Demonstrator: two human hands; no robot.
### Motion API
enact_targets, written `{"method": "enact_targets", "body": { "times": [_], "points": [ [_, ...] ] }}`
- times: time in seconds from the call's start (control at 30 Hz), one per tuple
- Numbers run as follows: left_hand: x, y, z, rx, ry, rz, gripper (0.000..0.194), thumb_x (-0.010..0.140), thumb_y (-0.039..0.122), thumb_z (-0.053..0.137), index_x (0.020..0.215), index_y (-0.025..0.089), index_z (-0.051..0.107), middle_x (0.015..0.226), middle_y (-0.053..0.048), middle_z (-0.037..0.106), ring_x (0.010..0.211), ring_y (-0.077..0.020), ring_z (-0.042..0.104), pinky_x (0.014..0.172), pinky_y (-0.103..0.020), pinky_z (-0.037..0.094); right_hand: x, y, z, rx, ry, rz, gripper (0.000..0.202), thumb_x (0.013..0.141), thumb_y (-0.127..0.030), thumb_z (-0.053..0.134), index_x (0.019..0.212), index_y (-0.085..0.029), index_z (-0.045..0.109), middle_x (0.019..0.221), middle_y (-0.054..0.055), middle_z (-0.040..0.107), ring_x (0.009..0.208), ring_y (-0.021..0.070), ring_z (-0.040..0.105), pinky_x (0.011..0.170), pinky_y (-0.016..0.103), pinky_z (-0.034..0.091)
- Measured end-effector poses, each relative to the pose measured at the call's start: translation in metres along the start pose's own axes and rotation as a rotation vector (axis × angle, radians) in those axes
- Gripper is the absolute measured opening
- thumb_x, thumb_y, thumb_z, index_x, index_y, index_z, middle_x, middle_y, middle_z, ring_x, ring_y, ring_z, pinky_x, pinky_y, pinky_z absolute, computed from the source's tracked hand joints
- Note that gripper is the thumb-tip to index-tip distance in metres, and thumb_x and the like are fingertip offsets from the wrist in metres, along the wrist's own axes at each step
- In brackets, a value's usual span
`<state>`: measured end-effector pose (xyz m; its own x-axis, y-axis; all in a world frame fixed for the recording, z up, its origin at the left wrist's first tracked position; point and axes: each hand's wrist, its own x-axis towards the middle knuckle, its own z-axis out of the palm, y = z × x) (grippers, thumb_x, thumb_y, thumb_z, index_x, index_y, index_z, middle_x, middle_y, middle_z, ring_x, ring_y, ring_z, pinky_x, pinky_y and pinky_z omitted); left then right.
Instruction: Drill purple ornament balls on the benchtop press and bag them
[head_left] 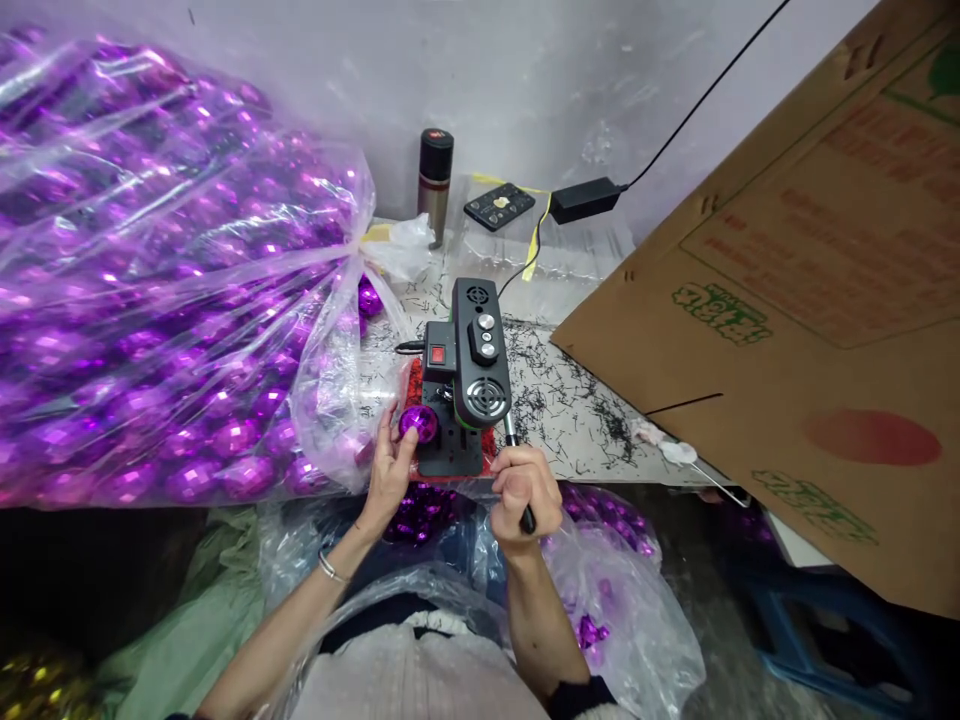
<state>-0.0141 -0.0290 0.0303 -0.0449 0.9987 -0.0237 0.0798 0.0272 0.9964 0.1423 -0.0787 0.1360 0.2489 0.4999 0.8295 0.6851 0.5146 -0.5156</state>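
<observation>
My left hand point(391, 470) holds a shiny purple ball point(418, 424) between thumb and fingers, at the left side of a small black machine point(481, 350). The machine has a red switch, round silver buttons and a black base plate on a red mat point(488, 452). At its right, my right hand point(526, 492) is wrapped round the black-ended handle point(528, 519) of a metal lever. Whether the ball touches the machine cannot be made out.
A large clear bag of purple balls point(187, 300) fills the left. Behind the machine are a bottle point(435, 180), a phone point(499, 206) and a black power adapter point(585, 200). A cardboard box point(795, 330) leans in at right. Black scraps litter the white table point(570, 465).
</observation>
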Motion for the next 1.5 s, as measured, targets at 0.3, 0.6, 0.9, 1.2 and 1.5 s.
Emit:
{"method": "enact_targets", "body": {
  "times": [0.3, 0.6, 0.9, 1.2, 1.5],
  "points": [
    [0.001, -0.011, 0.020, 0.117, -0.043, 0.126, 0.059, 0.106, 0.066, 0.064, 0.147, 0.024, 0.062, 0.146, -0.016, 0.072, 0.136, -0.0331, 0.071, 0.121, -0.052, 0.055, 0.022, -0.012, 0.001, 0.024, 0.030, 0.051, 0.035, 0.108, -0.011, 0.048, 0.076, -0.025, 0.054, 0.065, -0.004, 0.055, 0.064, 0.0141, 0.062, 0.058, 0.030, 0.045],
    [0.010, -0.006, 0.014, 0.447, -0.161, 0.293, 0.053, 0.098, 0.043, 0.083, 0.146, 0.025, 0.067, 0.143, -0.015, 0.078, 0.136, -0.0362, 0.072, 0.119, -0.053, 0.054, 0.021, -0.012, -0.003, 0.021, 0.009, 0.041, 0.035, 0.107, -0.008, 0.047, 0.078, -0.024, 0.057, 0.067, -0.003, 0.060, 0.062, 0.0133, 0.063, 0.060, 0.029, 0.046],
    [0.019, -0.005, 0.008, 0.410, -0.301, 0.435, 0.051, 0.101, 0.044, 0.081, 0.145, 0.022, 0.067, 0.140, -0.017, 0.079, 0.135, -0.0371, 0.075, 0.117, -0.055, 0.059, 0.015, -0.010, -0.002, 0.028, 0.011, 0.039, 0.035, 0.106, -0.007, 0.046, 0.077, -0.024, 0.055, 0.066, -0.004, 0.061, 0.062, 0.0124, 0.063, 0.059, 0.028, 0.047],
    [0.036, -0.001, 0.006, 0.350, -0.411, 0.397, 0.049, 0.099, 0.046, 0.083, 0.141, 0.023, 0.071, 0.132, -0.016, 0.081, 0.128, -0.0371, 0.077, 0.114, -0.057, 0.062, 0.010, -0.007, -0.003, 0.013, 0.013, 0.038, 0.034, 0.105, -0.010, 0.048, 0.075, -0.024, 0.058, 0.064, -0.003, 0.059, 0.060, 0.0142, 0.063, 0.057, 0.029, 0.047],
    [0.057, 0.011, -0.005, 0.325, -0.652, 0.384, 0.056, 0.099, 0.048, 0.083, 0.148, 0.025, 0.071, 0.148, -0.015, 0.077, 0.143, -0.0365, 0.070, 0.127, -0.057, 0.053, 0.002, -0.002, -0.005, 0.008, 0.001, 0.044, 0.034, 0.108, -0.016, 0.048, 0.077, -0.025, 0.058, 0.067, -0.002, 0.059, 0.062, 0.0152, 0.060, 0.060, 0.031, 0.046]
  ]
}}
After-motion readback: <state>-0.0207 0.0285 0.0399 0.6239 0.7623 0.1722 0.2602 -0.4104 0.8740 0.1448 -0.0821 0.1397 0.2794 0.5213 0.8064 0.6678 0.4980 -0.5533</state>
